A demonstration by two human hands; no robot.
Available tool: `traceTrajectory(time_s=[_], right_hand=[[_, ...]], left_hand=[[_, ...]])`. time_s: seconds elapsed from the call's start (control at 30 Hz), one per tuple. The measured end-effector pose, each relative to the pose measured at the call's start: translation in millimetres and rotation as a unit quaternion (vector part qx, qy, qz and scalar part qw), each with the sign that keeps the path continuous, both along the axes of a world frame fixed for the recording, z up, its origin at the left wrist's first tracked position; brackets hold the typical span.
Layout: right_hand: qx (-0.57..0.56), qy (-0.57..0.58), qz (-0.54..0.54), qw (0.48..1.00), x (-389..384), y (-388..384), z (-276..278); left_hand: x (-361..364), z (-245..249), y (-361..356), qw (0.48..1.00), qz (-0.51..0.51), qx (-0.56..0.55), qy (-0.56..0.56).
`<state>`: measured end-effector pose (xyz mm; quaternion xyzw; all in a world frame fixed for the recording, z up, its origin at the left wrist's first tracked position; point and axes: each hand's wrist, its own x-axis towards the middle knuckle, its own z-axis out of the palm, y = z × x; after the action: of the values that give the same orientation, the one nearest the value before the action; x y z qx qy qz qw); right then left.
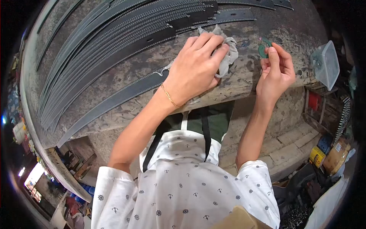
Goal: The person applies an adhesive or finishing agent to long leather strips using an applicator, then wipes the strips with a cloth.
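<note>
Cloth (230,56), grey-white and crumpled, lies on the worn workbench (274,26) at the end of a dark belt strap (114,100), which runs diagonally down to the left. The left hand (196,65) sits palm down on the cloth, fingers curled over and gripping it, with the wrist bent and the forearm reaching up from the lower left. A thin bracelet (169,96) circles that wrist. The right hand (276,70) is raised just beside the cloth, near the bench edge, forearm nearly upright. Thumb and fingers are pinched on a small green ring (263,50). More belts (114,34) lie side by side across the upper bench. A clear plastic container (326,63) stands at the bench's right end, apart from both hands.
</note>
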<state>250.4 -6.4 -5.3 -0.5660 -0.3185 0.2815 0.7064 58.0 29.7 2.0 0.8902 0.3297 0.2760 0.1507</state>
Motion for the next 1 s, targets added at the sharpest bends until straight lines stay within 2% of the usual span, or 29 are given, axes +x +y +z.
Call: traceTrajectory(time_s=[0.17, 0.27, 0.4, 0.47, 0.5, 0.53, 0.63, 0.77, 0.83, 0.87, 0.9, 0.97, 1.0], right_hand=[[0.015, 0.024, 0.005, 1.000, 1, -1, 1], [0.022, 0.029, 0.018, 0.999, 2, -2, 2], [-0.082, -0.073, -0.047, 0.993, 2, -6, 8], [-0.093, -0.007, -0.053, 0.994, 5, -7, 4], [-0.098, -0.025, -0.052, 0.993, 15, -7, -4], [-0.066, 0.002, -0.045, 0.997, 21, -6, -17], [-0.066, -0.014, -0.050, 0.996, 25, 1, -26], [-0.042, -0.003, -0.019, 0.999, 17, 0, -21], [-0.025, 0.017, -0.031, 0.999, 11, 3, -17], [-0.020, 0.019, -0.030, 0.999, 10, 4, -16], [-0.025, 0.028, -0.030, 0.999, 11, 4, -15], [-0.027, 0.037, -0.028, 0.999, 11, 4, -15], [-0.015, 0.039, -0.022, 0.999, 11, 4, -18]], left_hand=[[0, -6, 3, 0.998, 0.019, -0.040, -0.041], [6, 6, 2, 0.999, 0.022, -0.013, 0.023], [7, -1, -5, 0.999, 0.002, 0.013, 0.039], [8, -2, -9, 0.995, -0.005, 0.094, 0.041], [8, 5, -10, 0.993, -0.022, 0.082, 0.083], [7, -3, -9, 0.992, -0.013, 0.100, 0.076], [10, -20, 0, 0.990, -0.010, 0.142, 0.016], [6, -12, 1, 0.995, 0.009, 0.096, 0.006], [7, -9, 4, 0.986, 0.068, 0.040, -0.144], [5, -8, 3, 0.986, 0.071, -0.014, -0.153], [5, -11, 3, 0.986, 0.070, -0.010, -0.154], [4, -18, -3, 0.992, 0.052, 0.075, -0.088], [5, -26, -2, 0.999, 0.012, 0.033, -0.002]])
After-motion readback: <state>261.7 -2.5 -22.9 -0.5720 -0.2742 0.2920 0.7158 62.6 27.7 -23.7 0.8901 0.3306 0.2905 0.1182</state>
